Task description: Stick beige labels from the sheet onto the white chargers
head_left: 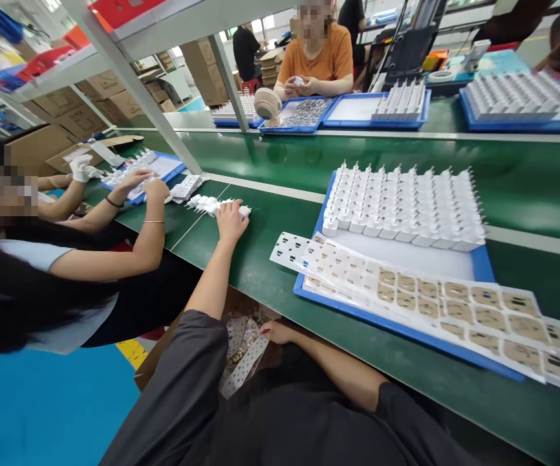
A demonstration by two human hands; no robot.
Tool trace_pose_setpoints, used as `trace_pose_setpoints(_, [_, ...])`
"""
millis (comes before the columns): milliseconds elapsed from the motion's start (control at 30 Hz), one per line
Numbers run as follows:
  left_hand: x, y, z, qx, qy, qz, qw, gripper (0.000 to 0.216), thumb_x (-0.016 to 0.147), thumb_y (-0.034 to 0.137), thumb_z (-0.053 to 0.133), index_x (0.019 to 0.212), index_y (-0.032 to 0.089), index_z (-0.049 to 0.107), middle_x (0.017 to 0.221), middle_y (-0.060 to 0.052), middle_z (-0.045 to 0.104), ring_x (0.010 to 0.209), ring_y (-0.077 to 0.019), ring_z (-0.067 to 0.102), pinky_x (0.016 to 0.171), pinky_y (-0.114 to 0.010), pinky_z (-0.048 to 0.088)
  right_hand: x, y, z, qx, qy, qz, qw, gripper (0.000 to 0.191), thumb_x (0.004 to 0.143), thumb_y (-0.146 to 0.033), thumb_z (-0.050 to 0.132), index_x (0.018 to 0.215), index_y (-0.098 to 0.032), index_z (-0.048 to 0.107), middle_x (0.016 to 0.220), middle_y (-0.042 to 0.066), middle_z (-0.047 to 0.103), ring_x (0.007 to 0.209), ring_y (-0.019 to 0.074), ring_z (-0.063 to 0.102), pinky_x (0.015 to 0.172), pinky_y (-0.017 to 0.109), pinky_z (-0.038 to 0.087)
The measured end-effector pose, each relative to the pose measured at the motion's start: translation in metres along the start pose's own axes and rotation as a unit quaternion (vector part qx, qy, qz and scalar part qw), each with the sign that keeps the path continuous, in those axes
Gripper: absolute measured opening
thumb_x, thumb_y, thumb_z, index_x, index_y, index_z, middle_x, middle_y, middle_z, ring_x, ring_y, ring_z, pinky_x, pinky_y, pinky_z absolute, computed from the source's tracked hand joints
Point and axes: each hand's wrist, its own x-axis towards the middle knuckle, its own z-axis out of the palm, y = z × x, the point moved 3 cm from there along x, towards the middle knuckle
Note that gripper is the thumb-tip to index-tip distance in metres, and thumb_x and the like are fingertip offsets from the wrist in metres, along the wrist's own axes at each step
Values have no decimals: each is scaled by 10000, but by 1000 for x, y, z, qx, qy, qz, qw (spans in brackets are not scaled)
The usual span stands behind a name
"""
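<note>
My left hand [231, 220] reaches out over the green belt and closes on the near end of a short row of white plug parts [209, 204]. My right hand [276, 332] is below the table edge by my lap. Its fingers are pinched on a spent label sheet [244, 366] that hangs into a cardboard box [151, 369]. In front of me lies a blue tray [478, 265] with several rows of upright white plugs [401, 207]. Long label sheets [430, 298] lie across the tray's near edge.
A person at my left works with both hands [144, 184] over another blue tray [166, 165]; beyond them is a white-gloved hand [80, 167]. Across the belt sits a person in orange [316, 61] behind more blue trays [377, 113]. A slanted metal shelf post [139, 90] stands on the table.
</note>
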Motion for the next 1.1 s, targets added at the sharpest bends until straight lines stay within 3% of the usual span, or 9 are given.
trace_pose_setpoints(133, [-6,-5,-7,20,5,-17,1000,474,864,180,628,1332,142,568,1392,-216,564,1367,-415,423,1143,-576,335,-8,-8,-5,-3,3,-9,1000,275,995,-348,665,1184,-148,670,1171,75,702,1007,211,702,877,414,615])
trace_pose_setpoints(233, [-11,11,-16,4,6,-8,1000,469,910,220,617,1366,134,548,1405,-205,573,1355,-382,463,1142,-552,377,-24,-19,-14,-6,12,-25,1000,261,992,-338,671,1170,-147,676,1171,75,707,1020,212,704,897,425,613])
trace_pose_setpoints(367, [-36,84,-29,-109,-54,154,981,330,987,351,576,1261,179,643,1238,-119,710,1203,-287,614,1082,-454,476,-66,-42,-31,2,43,-59,997,201,1007,-234,631,1169,-136,698,1210,109,731,1104,227,706,998,434,573])
trace_pose_setpoints(567, [-113,234,-15,-135,-244,450,848,332,1027,385,548,1242,180,695,1270,-81,737,1163,-255,664,1038,-396,514,-145,-95,-48,16,52,-120,991,354,1079,-284,459,1326,-147,672,1349,138,713,1225,221,681,1055,304,509])
trace_pose_setpoints(667, [-130,272,7,-48,-285,473,833,431,1014,381,568,1357,126,624,1453,-156,623,1286,-334,601,1046,-471,507,-181,-119,-55,4,48,-139,989,341,1057,-238,479,1328,-165,673,1348,126,712,1224,212,679,1058,296,504])
trace_pose_setpoints(767, [-130,283,22,-29,-305,459,834,384,994,340,587,1296,112,653,1495,-185,575,1313,-357,575,1041,-489,503,-222,-140,-70,-21,64,-173,983,361,1022,-148,487,1333,-158,670,1331,121,716,1220,200,679,1072,289,498])
trace_pose_setpoints(867, [-124,281,25,-109,-322,427,838,231,948,224,605,1132,138,713,1392,-163,651,1268,-333,602,1069,-476,477,-270,-152,-100,-19,145,-199,969,348,1030,-157,479,1311,-168,684,1248,108,752,1137,184,713,1016,279,533])
trace_pose_setpoints(967, [-119,278,21,-168,-335,389,842,147,913,170,591,991,153,714,1146,-131,752,1147,-301,665,1033,-443,495,-315,-145,-141,-39,327,-176,928,268,1040,-210,512,1209,-194,719,1124,81,785,1024,179,740,925,289,567])
trace_pose_setpoints(1100, [-119,275,11,-234,-384,343,824,127,914,262,600,987,188,675,983,-46,781,954,-211,734,883,-313,556,-354,-123,-183,-220,586,-89,775,186,1006,-164,566,1110,-172,720,1039,112,761,999,237,710,885,367,562])
